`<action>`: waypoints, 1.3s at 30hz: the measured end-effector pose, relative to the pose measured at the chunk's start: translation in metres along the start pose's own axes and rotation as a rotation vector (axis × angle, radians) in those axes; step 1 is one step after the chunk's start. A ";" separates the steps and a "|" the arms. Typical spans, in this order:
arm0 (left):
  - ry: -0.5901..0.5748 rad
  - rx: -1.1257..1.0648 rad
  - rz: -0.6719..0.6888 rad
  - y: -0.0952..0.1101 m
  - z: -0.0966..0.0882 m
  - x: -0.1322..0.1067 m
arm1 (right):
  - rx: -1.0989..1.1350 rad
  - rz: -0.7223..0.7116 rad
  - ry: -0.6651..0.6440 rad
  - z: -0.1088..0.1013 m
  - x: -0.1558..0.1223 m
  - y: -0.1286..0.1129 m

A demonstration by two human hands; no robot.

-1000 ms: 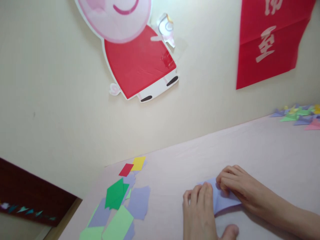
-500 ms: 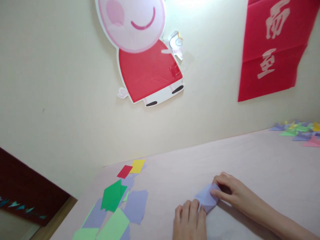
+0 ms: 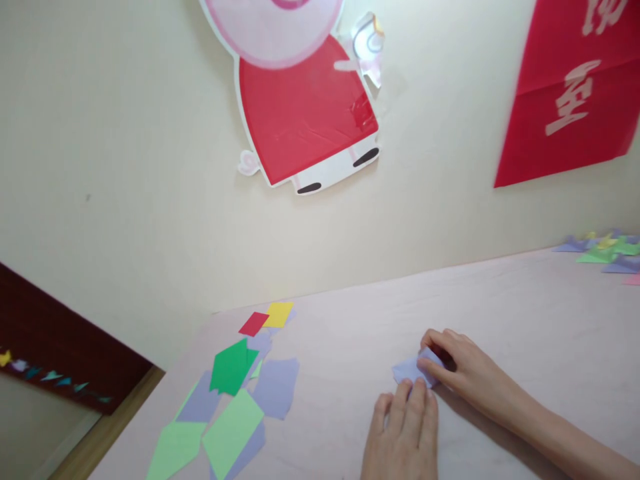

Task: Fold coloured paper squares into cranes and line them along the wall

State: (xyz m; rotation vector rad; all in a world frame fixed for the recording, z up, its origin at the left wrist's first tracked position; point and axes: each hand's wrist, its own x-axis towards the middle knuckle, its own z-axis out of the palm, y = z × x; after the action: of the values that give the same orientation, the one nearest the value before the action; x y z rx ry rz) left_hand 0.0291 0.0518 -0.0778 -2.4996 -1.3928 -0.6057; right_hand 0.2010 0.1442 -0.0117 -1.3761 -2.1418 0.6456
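Note:
A small folded sheet of light purple paper (image 3: 409,369) lies on the pale table. My right hand (image 3: 457,360) pinches its right side between thumb and fingers, lifting part of it. Below the paper, my left hand (image 3: 403,427) rests palm down, its fingers stretched out. Its fingertips press on the paper's near edge and cover part of it. How the paper is folded beneath my fingers is hidden.
Loose sheets lie at the table's left: dark green (image 3: 231,367), light green (image 3: 233,427), purple (image 3: 277,389), red (image 3: 254,324) and yellow (image 3: 279,314). Folded paper pieces (image 3: 607,252) are heaped at the far right. The wall behind carries a cartoon pig cutout (image 3: 305,113) and a red banner (image 3: 545,140).
The view has shifted a little. My left hand has moved right, closer to my right hand. The purple paper now looks smaller, with its right part folded or raised in my right hand.

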 end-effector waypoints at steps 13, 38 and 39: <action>-0.197 -0.230 -0.087 0.001 -0.037 0.011 | -0.001 -0.049 0.050 0.001 -0.001 0.000; -0.224 -0.286 -0.146 0.005 -0.041 0.010 | -0.081 -0.085 -0.022 0.000 -0.001 -0.003; -0.229 -0.292 -0.146 0.005 -0.042 0.010 | -0.085 -0.086 -0.022 0.000 -0.002 -0.003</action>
State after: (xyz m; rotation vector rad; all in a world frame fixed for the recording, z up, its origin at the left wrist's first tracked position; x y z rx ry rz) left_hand 0.0281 0.0409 -0.0356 -2.7867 -1.6893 -0.6040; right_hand 0.1998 0.1417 -0.0099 -1.3175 -2.2562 0.5440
